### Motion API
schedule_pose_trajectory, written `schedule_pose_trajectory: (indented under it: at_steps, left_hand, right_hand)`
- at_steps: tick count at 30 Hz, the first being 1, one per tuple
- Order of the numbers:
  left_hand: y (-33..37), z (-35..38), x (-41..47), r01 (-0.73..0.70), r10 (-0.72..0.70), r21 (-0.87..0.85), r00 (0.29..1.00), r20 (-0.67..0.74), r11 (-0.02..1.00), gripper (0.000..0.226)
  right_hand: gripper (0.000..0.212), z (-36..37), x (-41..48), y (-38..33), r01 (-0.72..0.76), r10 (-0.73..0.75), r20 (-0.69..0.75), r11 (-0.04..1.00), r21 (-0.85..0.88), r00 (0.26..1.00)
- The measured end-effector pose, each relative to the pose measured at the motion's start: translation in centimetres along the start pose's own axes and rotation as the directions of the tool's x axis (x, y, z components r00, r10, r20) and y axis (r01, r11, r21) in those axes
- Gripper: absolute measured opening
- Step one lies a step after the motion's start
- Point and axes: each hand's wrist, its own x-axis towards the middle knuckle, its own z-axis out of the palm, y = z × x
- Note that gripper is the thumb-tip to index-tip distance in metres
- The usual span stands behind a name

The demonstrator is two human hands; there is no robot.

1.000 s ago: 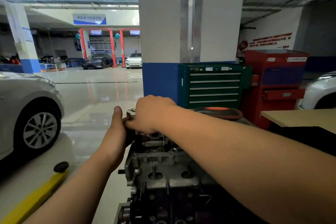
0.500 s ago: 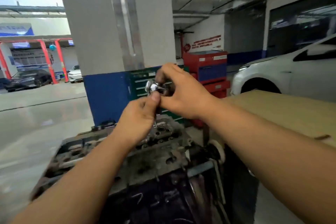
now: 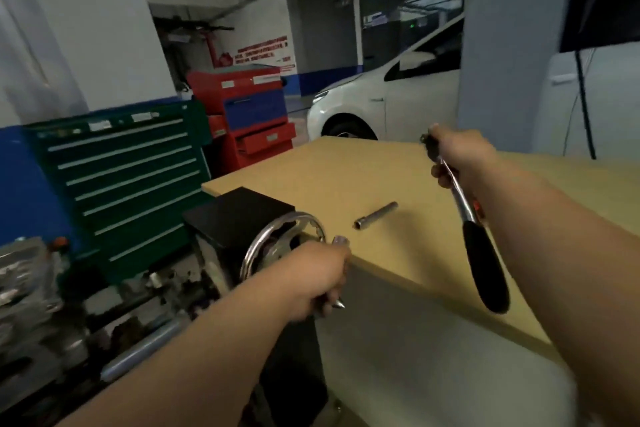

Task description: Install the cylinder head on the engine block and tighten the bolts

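My right hand point(image 3: 457, 158) grips the head end of a ratchet wrench point(image 3: 479, 243) above the wooden table point(image 3: 398, 184); its black handle hangs toward me. My left hand point(image 3: 317, 276) is curled round a short metal piece, an extension or bolt point(image 3: 337, 303), whose two ends stick out of the fist by the table's near edge. A long silver socket point(image 3: 375, 216) lies on the table between my hands. The engine with the cylinder head point(image 3: 38, 281) shows blurred at the lower left.
A chrome handwheel point(image 3: 277, 246) on the engine stand's black box sits just left of my left hand. A green tool cabinet point(image 3: 117, 184) and a red one point(image 3: 252, 111) stand behind. A white car point(image 3: 384, 97) is parked beyond the table.
My view has swung right from the engine to the table. My hands, together over the cylinder head on the ratchet's head before, have separated: right carries the ratchet, left holds the metal piece.
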Motion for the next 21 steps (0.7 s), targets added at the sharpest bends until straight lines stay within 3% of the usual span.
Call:
schedule_pose_trajectory:
  at_steps: [3,5,7,8,10,12,16,19,21]
  left_hand:
    - [3.0,4.2,4.4,-0.07,0.063,-0.143,0.997,-0.053,0.987,0.015]
    - [4.6,6.8,7.4,-0.15,0.14,-0.168,0.988,-0.07,0.974,0.028]
    - [4.9,9.0,9.8,-0.215,0.209,-0.096,0.976,-0.062,0.972,0.048]
    - [4.7,9.8,10.8,-0.243,0.24,-0.066,0.969,-0.054,0.968,0.054]
    - [3.9,11.0,12.6,-0.311,0.313,0.046,0.948,-0.05,0.949,0.059]
    - [2.6,12.0,14.1,-0.365,0.39,0.283,0.92,-0.037,0.887,0.057]
    - [0.9,13.1,15.3,-0.388,0.478,0.562,0.878,-0.016,0.731,0.044]
    - [0.6,13.0,14.4,-0.41,0.486,0.596,0.873,0.038,0.691,0.047]
    - [-0.6,12.4,13.1,-0.435,0.527,0.692,0.845,0.094,0.575,0.051]
  right_hand:
    - [0.018,-1.5,4.9,3.4,-0.154,0.153,0.014,0.982,0.11,0.988]
    - [0.014,-1.9,6.9,5.8,-0.182,0.183,0.009,0.971,0.152,0.983]
    - [0.025,-2.4,8.2,8.2,-0.216,0.212,0.038,0.96,0.179,0.976]
    - [0.034,-2.6,8.7,9.6,-0.208,0.205,0.035,0.968,0.138,0.978]
    - [0.054,-2.7,9.0,12.0,-0.085,0.089,0.018,0.982,-0.167,0.996]
    - [0.066,-2.2,9.0,13.7,0.089,-0.048,0.103,0.895,-0.437,0.994]
    - [0.047,-0.7,9.2,15.2,0.264,-0.149,0.235,0.75,-0.606,0.961]
    - [0.044,-0.6,9.6,15.3,0.276,-0.235,0.157,0.66,-0.699,0.959]
    - [0.05,-1.1,9.2,14.7,0.251,-0.271,0.079,0.689,-0.68,0.959]
